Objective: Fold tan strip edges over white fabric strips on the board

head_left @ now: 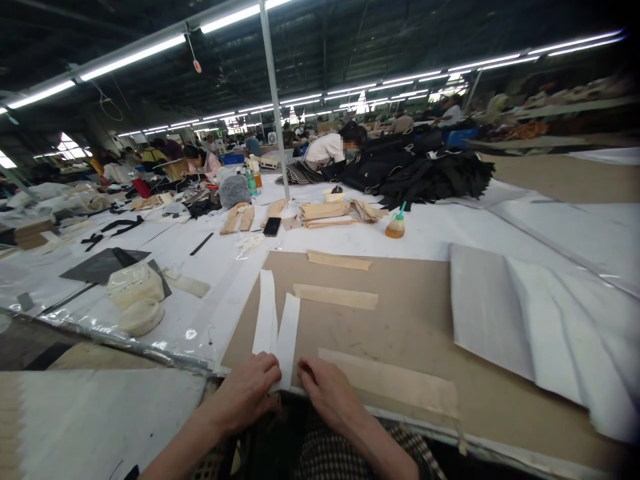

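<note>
Two white strips (288, 333) lie lengthwise on a brown board (400, 320) at the table's front edge. My left hand (253, 383) is closed with bent fingers at the near end of the strips, gripping a white strip. Just right of them, my right hand (330, 390) has its fingers curled down by the board's edge; whatever is under its fingertips is hidden. Beside that hand a wide beige strip (395, 383) lies flat. Farther up the board are two shorter beige strips (336, 296).
White sheets (545, 333) are stacked at the right. On the left stand a plastic tub (135, 287) and a round lid (141, 317). Behind the board are a phone (272, 227), an oil bottle (395, 227), beige pieces (325, 212) and a black fabric pile (435, 177). Other people work farther back.
</note>
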`<state>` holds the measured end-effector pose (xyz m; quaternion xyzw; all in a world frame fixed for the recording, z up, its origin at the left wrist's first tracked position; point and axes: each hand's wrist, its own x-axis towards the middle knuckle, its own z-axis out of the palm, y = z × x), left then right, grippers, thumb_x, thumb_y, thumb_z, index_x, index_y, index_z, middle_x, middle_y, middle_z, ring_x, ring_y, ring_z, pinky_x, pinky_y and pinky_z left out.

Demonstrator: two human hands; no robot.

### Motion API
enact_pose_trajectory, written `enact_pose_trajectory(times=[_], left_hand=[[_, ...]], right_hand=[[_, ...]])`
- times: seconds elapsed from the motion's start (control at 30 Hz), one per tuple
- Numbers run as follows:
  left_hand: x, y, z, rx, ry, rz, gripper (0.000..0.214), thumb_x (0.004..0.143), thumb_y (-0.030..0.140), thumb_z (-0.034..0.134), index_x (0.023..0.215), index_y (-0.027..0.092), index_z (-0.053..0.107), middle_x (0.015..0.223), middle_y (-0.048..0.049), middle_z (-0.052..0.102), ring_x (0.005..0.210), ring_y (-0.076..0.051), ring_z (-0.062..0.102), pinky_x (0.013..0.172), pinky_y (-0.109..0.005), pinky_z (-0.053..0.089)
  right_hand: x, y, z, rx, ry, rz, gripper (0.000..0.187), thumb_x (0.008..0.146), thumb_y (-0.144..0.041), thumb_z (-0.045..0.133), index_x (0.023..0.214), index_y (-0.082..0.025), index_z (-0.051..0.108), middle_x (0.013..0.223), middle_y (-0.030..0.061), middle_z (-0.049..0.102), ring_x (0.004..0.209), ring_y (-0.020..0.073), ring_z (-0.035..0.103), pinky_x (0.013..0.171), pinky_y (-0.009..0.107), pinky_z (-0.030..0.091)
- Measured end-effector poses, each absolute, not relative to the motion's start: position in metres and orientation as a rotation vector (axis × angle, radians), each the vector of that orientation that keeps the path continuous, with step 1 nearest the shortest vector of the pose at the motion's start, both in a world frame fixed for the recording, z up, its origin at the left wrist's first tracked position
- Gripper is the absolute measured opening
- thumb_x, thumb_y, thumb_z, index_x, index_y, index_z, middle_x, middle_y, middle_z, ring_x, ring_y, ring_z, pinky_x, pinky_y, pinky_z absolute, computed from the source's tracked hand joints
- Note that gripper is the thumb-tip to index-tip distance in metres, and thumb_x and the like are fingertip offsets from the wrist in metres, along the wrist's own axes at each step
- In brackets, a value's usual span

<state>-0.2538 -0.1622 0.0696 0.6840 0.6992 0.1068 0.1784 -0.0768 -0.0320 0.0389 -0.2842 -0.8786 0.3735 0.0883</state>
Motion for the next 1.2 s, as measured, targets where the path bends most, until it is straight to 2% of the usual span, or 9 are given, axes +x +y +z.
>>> enact_pose_trajectory(times=[0.1,0.23,0.4,0.57,0.7,0.83,1.0,1.1,1.2], left_hand=[[-0.254,-0.165,0.061,1.885,1.975,0.328,0.012,0.089,0.012,0.058,0.095,0.021,0.065,0.111,-0.0066,0.065,0.106,-0.025,0.057,0.093,-0.035,0.043],[-0.261,-0.162,0.058,1.777,1.932,0.467,0.021,0.096,0.018,0.050,0.087,0.020,0.068,0.106,-0.0050,0.068,0.101,-0.019,0.061,0.093,-0.029,0.044],[-0.270,-0.156,0.058,1.537,1.979,0.707,0.020,0.093,0.022,0.050,0.084,0.019,0.068,0.098,-0.0032,0.071,0.093,-0.017,0.065,0.085,-0.025,0.047],[-0.277,-0.154,0.050,1.313,1.982,0.835,0.019,0.084,0.023,0.053,0.083,0.017,0.071,0.096,-0.0031,0.076,0.092,-0.019,0.068,0.084,-0.027,0.050],[-0.279,-0.153,0.048,1.243,1.948,0.872,0.017,0.077,0.022,0.057,0.073,0.018,0.073,0.093,-0.0027,0.078,0.091,-0.021,0.069,0.084,-0.027,0.050],[-0.280,-0.151,0.054,1.243,1.963,0.944,0.017,0.081,0.026,0.057,0.078,0.017,0.072,0.086,-0.0025,0.075,0.083,-0.019,0.067,0.077,-0.026,0.050],[-0.271,-0.151,0.081,1.333,1.988,1.069,0.024,0.096,0.034,0.044,0.087,0.019,0.060,0.111,-0.0065,0.068,0.080,-0.015,0.063,0.067,-0.024,0.049],[-0.262,-0.153,0.093,1.503,1.947,1.091,0.020,0.098,0.032,0.042,0.090,0.022,0.057,0.123,-0.0090,0.064,0.102,-0.019,0.063,0.079,-0.026,0.050],[-0.258,-0.156,0.092,1.554,1.878,1.093,0.018,0.096,0.032,0.043,0.089,0.023,0.056,0.134,-0.0096,0.061,0.111,-0.022,0.062,0.087,-0.029,0.051]], right_hand=[[-0.078,-0.033,0.040,-0.852,-2.616,1.102,0.022,0.095,-0.013,0.047,0.100,-0.018,0.069,0.099,0.0077,0.074,0.094,0.0234,0.068,0.082,0.030,0.044],[-0.077,-0.032,0.038,-0.841,-2.602,1.101,0.023,0.095,-0.015,0.048,0.101,-0.019,0.070,0.100,0.0070,0.075,0.095,0.0225,0.068,0.083,0.029,0.045],[-0.074,-0.035,0.037,-0.808,-2.559,1.063,0.027,0.093,-0.011,0.043,0.096,-0.020,0.069,0.093,0.0051,0.074,0.089,0.0218,0.068,0.079,0.029,0.047],[-0.076,-0.045,0.042,-0.667,-2.508,0.978,0.035,0.092,-0.005,0.036,0.108,-0.020,0.063,0.111,0.0083,0.069,0.106,0.0218,0.064,0.091,0.032,0.048],[-0.081,-0.051,0.038,-0.607,-2.486,0.932,0.035,0.093,-0.004,0.035,0.111,-0.020,0.060,0.109,0.0089,0.067,0.100,0.0209,0.064,0.088,0.032,0.051],[-0.084,-0.055,0.031,-0.444,-2.531,0.851,0.036,0.088,0.000,0.040,0.107,-0.019,0.063,0.113,0.0098,0.066,0.106,0.0229,0.061,0.092,0.035,0.049],[-0.101,-0.050,0.023,-0.290,-2.652,0.730,0.035,0.084,0.000,0.051,0.109,-0.018,0.068,0.121,0.0100,0.067,0.112,0.0246,0.059,0.101,0.037,0.046],[-0.123,-0.034,0.019,-0.405,-2.685,0.659,0.035,0.084,-0.004,0.055,0.115,-0.014,0.068,0.121,0.0150,0.066,0.115,0.0299,0.058,0.101,0.043,0.047],[-0.146,-0.014,0.020,-0.473,-2.681,0.621,0.034,0.088,-0.009,0.055,0.117,-0.020,0.070,0.123,0.0101,0.067,0.115,0.0288,0.058,0.101,0.039,0.047]])
